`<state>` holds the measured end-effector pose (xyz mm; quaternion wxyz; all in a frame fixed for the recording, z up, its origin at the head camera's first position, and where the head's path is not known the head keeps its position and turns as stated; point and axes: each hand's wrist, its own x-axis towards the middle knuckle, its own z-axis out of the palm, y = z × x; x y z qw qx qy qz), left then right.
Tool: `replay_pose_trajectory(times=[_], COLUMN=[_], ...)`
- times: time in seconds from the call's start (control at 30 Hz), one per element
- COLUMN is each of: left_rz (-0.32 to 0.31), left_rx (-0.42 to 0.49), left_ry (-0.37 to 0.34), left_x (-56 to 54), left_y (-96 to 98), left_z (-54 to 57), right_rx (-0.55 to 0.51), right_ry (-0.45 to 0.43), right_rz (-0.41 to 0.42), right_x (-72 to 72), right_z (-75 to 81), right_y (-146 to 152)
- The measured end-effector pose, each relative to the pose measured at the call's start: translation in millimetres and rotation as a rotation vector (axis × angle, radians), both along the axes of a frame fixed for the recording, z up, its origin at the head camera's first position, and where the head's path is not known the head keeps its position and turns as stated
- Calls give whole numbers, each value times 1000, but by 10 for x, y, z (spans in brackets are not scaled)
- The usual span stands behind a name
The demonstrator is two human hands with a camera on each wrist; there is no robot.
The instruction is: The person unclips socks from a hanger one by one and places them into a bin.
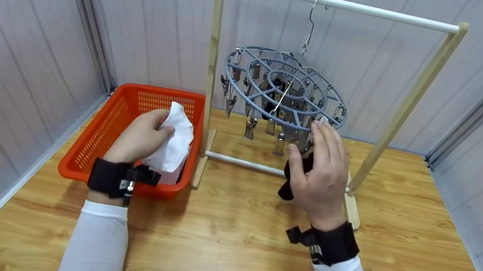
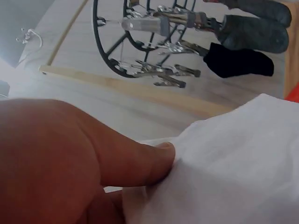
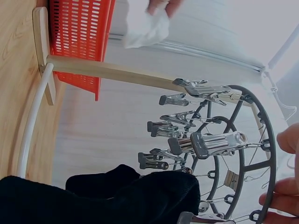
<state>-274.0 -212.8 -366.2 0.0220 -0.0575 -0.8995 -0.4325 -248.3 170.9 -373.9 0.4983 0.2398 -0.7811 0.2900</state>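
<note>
My left hand [image 1: 139, 136] pinches a white cloth [image 1: 175, 137] between thumb and fingers over the orange basket; its folds conceal what kind of garment it is. In the left wrist view, the thumb presses on the white cloth [image 2: 233, 163]. At the near right rim of a round grey clip hanger [image 1: 256, 105], my right hand [image 1: 322, 177] has its fingers extended and its thumb apart. The right wrist view shows fingertips [image 3: 280, 201] against the hanger's ring. Black socks [image 3: 154, 193] hang from clips beside this hand, and grey socks [image 2: 254, 35] hang farther along.
The hanger hooks onto the white top bar [image 1: 386, 15] of a wooden-sided rack. Several metal clips [image 1: 280, 144] dangle from its rings. The orange basket [image 1: 89, 150], with more pale cloth inside, stands left of the rack on a wood-grain surface [image 1: 223, 249]. Panel walls enclose the sides and back.
</note>
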Motion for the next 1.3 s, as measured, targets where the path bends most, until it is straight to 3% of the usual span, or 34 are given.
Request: replay_pose_trajectory(times=[0.17, 0.3, 0.47, 0.6, 0.93, 1.1, 1.3], left_rz=[-26, -1, 47, 44, -57, -157, -257], left_rx=[-129, -209, -188, -145, 27, 69, 34], left_ry=[-76, -113, -79, -27, 148, 128, 107], left_x=[-44, -29, 21, 35, 31, 82, 100], left_y=[-94, -142, -91, 26, 408, 614, 865], left_z=[-109, -101, -15, 11, -14, -19, -76], right_rx=[0, 1, 3, 0, 8, 13, 15], right_ry=[-16, -16, -22, -29, -34, -29, -17], right_rz=[6, 11, 19, 31, 53, 76, 115], right_x=[33, 42, 44, 49, 79, 101, 123], right_z=[-14, -9, 7, 1, -8, -8, 2], right_y=[-22, -26, -22, -23, -48, -72, -96])
